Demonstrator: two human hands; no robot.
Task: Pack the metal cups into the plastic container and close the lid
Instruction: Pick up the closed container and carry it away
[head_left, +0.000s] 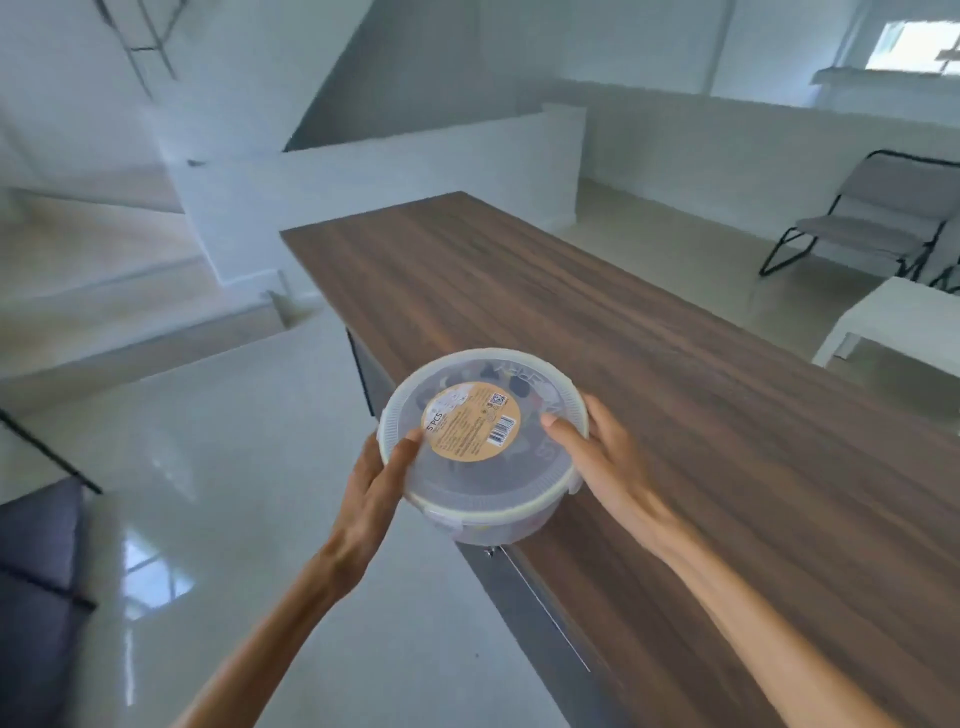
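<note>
A round translucent plastic container (483, 512) is held up over the left edge of the wooden table (649, 364). Its lid (467, 379) sits on top and carries a round tan label printed "5 PCS". Dark blurred shapes show through the lid; I cannot tell what they are. My left hand (376, 478) grips the container's left rim, thumb resting on the lid. My right hand (597, 457) grips the right rim, thumb also on the lid. No loose metal cups are in view.
The long wooden table runs away to the far right. A glossy tiled floor (234, 493) lies to the left. A grey folding chair (872, 218) and a white side table (898, 317) stand at the right. A dark seat (36, 587) is at the lower left.
</note>
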